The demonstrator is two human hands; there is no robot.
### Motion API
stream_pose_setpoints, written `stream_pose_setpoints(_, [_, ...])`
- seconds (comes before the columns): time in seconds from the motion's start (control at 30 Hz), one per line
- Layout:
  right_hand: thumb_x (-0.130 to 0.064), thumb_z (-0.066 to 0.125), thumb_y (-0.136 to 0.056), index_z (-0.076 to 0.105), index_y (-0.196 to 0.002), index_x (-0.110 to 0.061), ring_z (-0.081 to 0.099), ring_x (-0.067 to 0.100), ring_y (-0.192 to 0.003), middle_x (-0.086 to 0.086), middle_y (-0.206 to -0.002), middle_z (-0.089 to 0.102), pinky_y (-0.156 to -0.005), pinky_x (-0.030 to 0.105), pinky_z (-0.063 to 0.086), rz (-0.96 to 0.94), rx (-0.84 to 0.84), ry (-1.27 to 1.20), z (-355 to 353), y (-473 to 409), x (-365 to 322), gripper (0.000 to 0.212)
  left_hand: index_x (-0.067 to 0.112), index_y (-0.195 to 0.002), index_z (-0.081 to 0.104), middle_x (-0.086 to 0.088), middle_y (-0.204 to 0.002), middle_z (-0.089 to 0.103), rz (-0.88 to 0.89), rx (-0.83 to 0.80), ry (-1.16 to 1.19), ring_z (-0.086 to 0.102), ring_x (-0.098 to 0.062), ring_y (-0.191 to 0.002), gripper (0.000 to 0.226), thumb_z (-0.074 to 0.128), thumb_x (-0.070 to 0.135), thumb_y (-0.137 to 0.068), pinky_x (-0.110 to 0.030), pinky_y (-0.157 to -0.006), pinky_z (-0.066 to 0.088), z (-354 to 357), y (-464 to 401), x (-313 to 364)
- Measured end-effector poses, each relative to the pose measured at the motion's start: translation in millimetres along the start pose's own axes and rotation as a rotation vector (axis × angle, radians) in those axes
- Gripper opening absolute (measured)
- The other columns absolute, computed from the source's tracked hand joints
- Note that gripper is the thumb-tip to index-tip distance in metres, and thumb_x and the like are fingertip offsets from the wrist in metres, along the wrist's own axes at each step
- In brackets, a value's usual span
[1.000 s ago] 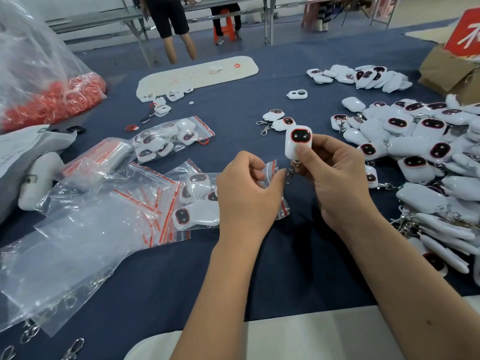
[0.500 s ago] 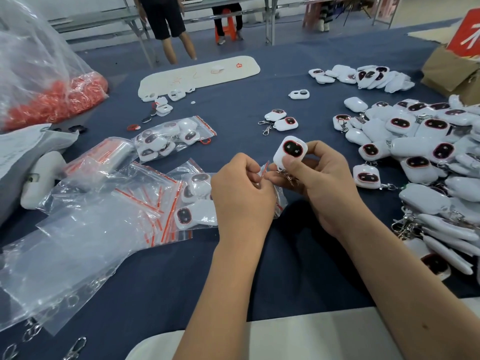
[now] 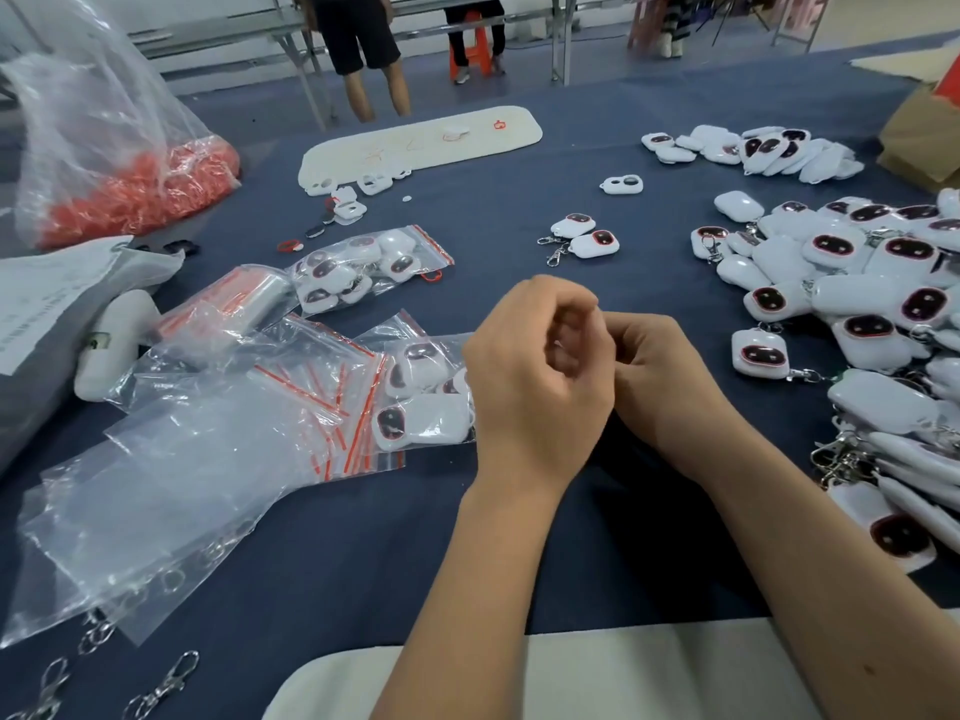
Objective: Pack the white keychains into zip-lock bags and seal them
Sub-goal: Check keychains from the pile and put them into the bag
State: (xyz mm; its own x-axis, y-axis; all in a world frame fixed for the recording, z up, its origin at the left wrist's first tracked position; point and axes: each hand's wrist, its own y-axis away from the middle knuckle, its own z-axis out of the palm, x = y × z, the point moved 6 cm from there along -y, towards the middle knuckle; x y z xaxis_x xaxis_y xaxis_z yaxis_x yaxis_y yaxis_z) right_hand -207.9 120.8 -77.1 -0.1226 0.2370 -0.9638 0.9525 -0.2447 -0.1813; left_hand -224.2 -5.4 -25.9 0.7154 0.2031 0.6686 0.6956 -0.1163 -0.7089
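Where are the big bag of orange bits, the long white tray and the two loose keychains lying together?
Orange-filled bag point(image 3: 140, 194): head view, its orange contents.
Long white tray point(image 3: 415, 142): head view, bare middle.
Keychain pair point(image 3: 584, 233): head view, white bodies.

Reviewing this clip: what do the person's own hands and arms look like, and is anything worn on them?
Both are bare. The left hand and right hand show no gloves, rings or tape, and no watch or band sits on either wrist. No sleeve is visible on the forearms anywhere in the head view. A small dark mark shows on the right forearm.

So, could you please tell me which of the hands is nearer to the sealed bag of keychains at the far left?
Left. The left hand sits right of and nearer than the sealed bag; the right hand lies farther right, beyond the left.
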Motion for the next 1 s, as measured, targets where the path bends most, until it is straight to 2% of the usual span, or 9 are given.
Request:
stream_pose_setpoints(0.13, [-0.011,0.067,-0.101,0.071,-0.107,-0.022,0.076,0.018,-0.074,-0.002,-0.087,0.081,-0.067,0.032,0.057,0.053,0.069,-0.001,-2,-2,7,0.013,0.008,-0.082,0.065,-0.009,-0.074,0.067,-0.32,0.328,0.234,0.064,-0.029,-0.061,0.01,0.059,0.004,-0.088,-0.039,-0.051,0.052,-29,-7,-25])
stream_pose_setpoints(0.27, [-0.017,0.074,-0.097,0.07,-0.097,-0.021,0.076,0.027,-0.078,-0.002,-0.084,0.08,-0.073,0.046,0.063,0.076,0.125,0.061,-5,-4,11,0.005,0.004,-0.083,0.058,-0.01,-0.067,0.061,-0.65,0.64,0.433,0.054,-0.018,-0.05,0.015,0.051,-0.005,-0.092,-0.026,-0.045,0.045,-56,-3,-64])
stream_pose_setpoints(0.4, [-0.006,0.073,-0.093,0.081,-0.094,-0.023,0.076,0.017,-0.083,-0.008,-0.085,0.08,-0.078,0.036,0.063,-0.007,0.099,0.178,-2,-1,5,0.018,0.006,-0.078,0.057,-0.011,-0.067,0.06,-0.795,0.732,0.485,0.054,-0.018,-0.05,0.019,0.046,-0.007,-0.088,-0.025,-0.048,0.048,-63,3,-78])
stream_pose_setpoints(0.53, [0.006,0.068,-0.091,0.078,-0.09,-0.01,0.07,0.018,-0.085,-0.002,-0.088,0.074,-0.078,0.028,0.057,-0.182,0.074,0.327,4,2,-8,0.019,0.009,-0.08,0.057,-0.009,-0.07,0.064,-0.699,0.592,0.36,0.055,-0.016,-0.049,0.017,0.05,-0.001,-0.091,-0.027,-0.046,0.046,-53,-1,-66])
stream_pose_setpoints(0.63, [0.001,0.075,-0.09,0.079,-0.096,-0.012,0.074,0.009,-0.086,-0.005,-0.089,0.078,-0.082,0.025,0.06,-0.123,0.104,0.238,-1,2,-6,0.016,0.012,-0.081,0.059,-0.001,-0.069,0.066,-0.571,0.423,0.196,0.06,-0.023,-0.053,0.015,0.052,0.003,-0.09,-0.038,-0.052,0.05,-42,-5,-51])
stream_pose_setpoints(0.7, [-0.005,0.079,-0.088,0.08,-0.089,-0.016,0.074,0.006,-0.081,-0.009,-0.083,0.078,-0.078,0.024,0.059,-0.103,0.176,0.271,-5,2,-7,0.011,0.015,-0.079,0.059,0.001,-0.07,0.066,-0.461,0.324,0.093,0.063,-0.025,-0.062,0.012,0.053,0.009,-0.088,-0.04,-0.061,0.053,-35,-6,-40])
stream_pose_setpoints(0.8, [-0.012,0.072,-0.092,0.077,-0.078,-0.012,0.067,0.015,-0.08,-0.008,-0.081,0.073,-0.075,0.03,0.054,-0.171,0.084,0.354,4,3,-15,0.015,0.014,-0.083,0.063,0.008,-0.074,0.065,-0.296,0.175,-0.094,0.062,-0.013,-0.072,0.008,0.055,0.014,-0.085,-0.035,-0.07,0.052,-24,-7,-26])
stream_pose_setpoints(0.9, [0.001,0.061,-0.085,0.074,-0.079,-0.007,0.058,0.025,-0.086,-0.005,-0.078,0.068,-0.08,0.038,0.048,-0.212,-0.03,0.451,12,4,-17,0.017,0.013,-0.089,0.067,0.005,-0.084,0.067,-0.245,0.06,-0.18,0.063,-0.02,-0.082,0.016,0.054,0.011,-0.08,-0.044,-0.076,0.052,-16,-7,-25])
stream_pose_setpoints(1.0, [0.01,0.06,-0.08,0.082,-0.092,-0.012,0.064,0.021,-0.092,-0.013,-0.082,0.07,-0.083,0.028,0.049,-0.141,0.209,0.459,-4,5,-18,0.033,0.012,-0.089,0.067,0.003,-0.088,0.068,-0.2,-0.036,-0.228,0.062,-0.023,-0.086,0.022,0.052,0.004,-0.076,-0.044,-0.08,0.051,-7,-4,-22])
